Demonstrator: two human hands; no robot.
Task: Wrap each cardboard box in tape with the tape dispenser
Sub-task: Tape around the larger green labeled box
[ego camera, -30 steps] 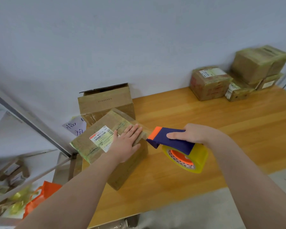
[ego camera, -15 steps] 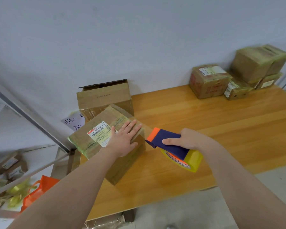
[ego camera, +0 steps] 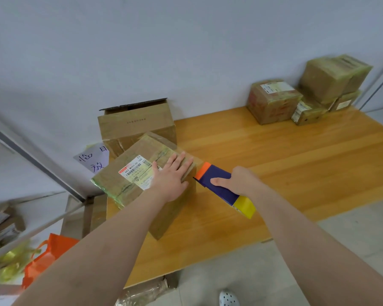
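A cardboard box [ego camera: 128, 180] with a white shipping label stands at the left end of the wooden table [ego camera: 285, 164]. My left hand [ego camera: 171, 175] lies flat on the box's top near its right edge, fingers straight. My right hand [ego camera: 241, 182] grips the blue and orange tape dispenser [ego camera: 217, 181], which carries a yellow tape roll at its near end. The dispenser's orange front end is right at the box's upper right edge.
A larger cardboard box [ego camera: 137, 124] with a raised flap stands behind the labelled box against the wall. Several taped boxes [ego camera: 272, 102] are stacked at the table's far right. An orange bag [ego camera: 47, 259] and metal shelving sit to the left below the table.
My right hand has turned the dispenser, so the tape roll now shows edge-on, and brought its front end closer to the box's edge. My left hand stays flat on the box.
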